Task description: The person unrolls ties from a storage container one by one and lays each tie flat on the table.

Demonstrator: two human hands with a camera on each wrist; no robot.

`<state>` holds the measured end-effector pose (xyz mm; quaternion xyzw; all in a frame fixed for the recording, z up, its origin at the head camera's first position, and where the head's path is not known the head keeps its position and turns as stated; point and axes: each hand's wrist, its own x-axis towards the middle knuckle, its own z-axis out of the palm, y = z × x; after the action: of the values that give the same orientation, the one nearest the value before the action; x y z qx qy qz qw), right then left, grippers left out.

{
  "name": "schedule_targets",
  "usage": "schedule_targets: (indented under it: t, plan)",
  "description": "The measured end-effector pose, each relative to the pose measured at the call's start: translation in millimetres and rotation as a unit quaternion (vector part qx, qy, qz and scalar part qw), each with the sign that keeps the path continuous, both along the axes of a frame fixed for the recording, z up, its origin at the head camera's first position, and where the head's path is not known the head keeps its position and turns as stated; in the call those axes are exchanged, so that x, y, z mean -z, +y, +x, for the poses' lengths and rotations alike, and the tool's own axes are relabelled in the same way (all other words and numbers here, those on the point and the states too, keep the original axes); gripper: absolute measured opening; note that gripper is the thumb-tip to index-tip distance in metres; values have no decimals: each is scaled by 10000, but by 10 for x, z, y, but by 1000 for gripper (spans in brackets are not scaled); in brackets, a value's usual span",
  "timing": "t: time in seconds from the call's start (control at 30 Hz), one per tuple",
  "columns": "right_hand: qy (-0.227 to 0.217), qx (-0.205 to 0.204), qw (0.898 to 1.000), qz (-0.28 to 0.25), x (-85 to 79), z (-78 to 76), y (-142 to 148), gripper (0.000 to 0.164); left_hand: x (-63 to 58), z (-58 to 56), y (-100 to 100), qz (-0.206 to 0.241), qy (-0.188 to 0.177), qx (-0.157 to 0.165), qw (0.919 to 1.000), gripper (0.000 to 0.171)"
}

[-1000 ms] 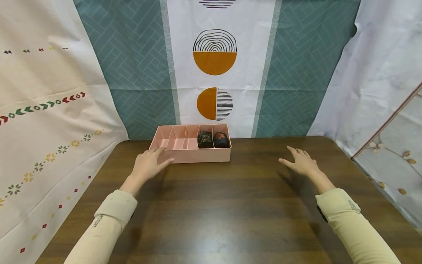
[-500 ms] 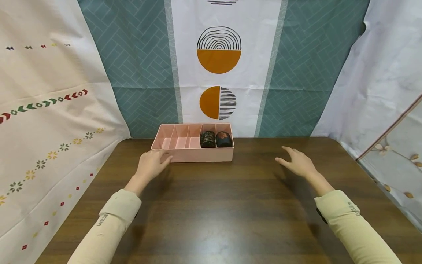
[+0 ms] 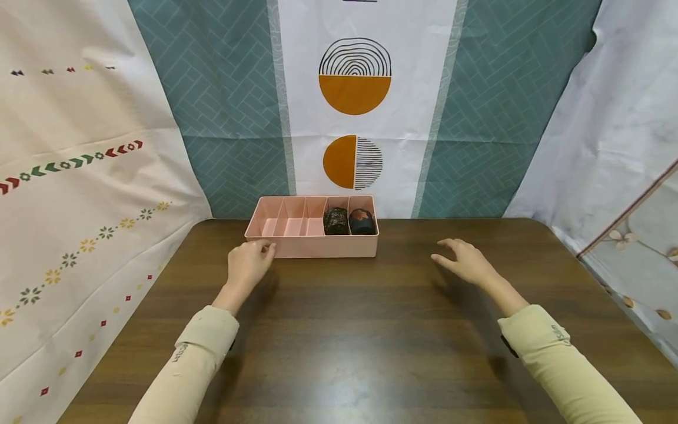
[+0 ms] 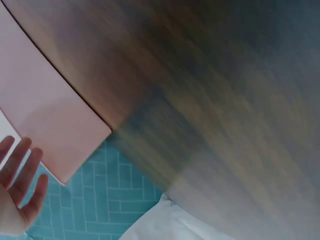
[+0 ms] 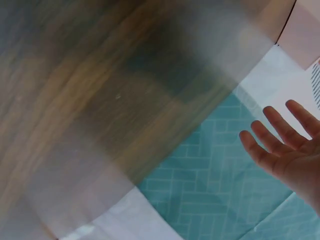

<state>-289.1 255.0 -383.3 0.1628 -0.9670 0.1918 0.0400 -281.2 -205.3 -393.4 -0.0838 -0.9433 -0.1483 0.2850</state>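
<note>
At 11 o'clock on the counter (image 3: 339, 335), a pink divided box (image 3: 311, 247) holds a flecked black item (image 3: 336, 221) and a leaf-printed dark item (image 3: 362, 222) in its 3 o'clock-side compartments. The left hand (image 3: 247, 263), grip loose with fingers extended, is at the box's 8 o'clock corner, contact unclear; the right hand (image 3: 468, 264), fingers spread, hovers towards 3 o'clock.

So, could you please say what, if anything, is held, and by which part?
Nothing is held: the left hand is by the pink box, not gripping; the right hand is empty.
</note>
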Motion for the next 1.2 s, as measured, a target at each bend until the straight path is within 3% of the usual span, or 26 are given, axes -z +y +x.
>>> schedule_targets:
  t: [0.13, 0.33, 0.47, 0.7, 0.87, 1.0, 1.2]
  plan:
    - [34, -181, 9998, -85, -16, 25, -102, 54, 4, -31, 73, 258, 240, -241, 9991, 21]
    - [106, -422, 9988, -202, -25, 73, -270, 47, -3, -82, 158, 438, 404, -322, 9977, 20]
    - [142, -647, 9976, -222, -29, 98, -391, 43, 17, -121, 206, 637, 434, -202, 9968, 19]
    - [127, -987, 9944, -362, -96, 105, -624, 40, 61, -168, 295, 766, 145, 11, 9970, 23]
    - [227, -1186, 9917, -445, -134, 93, -772, 38, 67, -227, 351, 801, 391, 186, 9958, 20]
    - [350, -1314, 9893, -528, -157, 91, -909, 36, 64, -277, 391, 579, 473, 363, 9965, 19]
    - [570, -1567, 9841, -610, -195, 108, -1139, 33, 22, -362, 432, -157, 178, 530, 9983, 25]
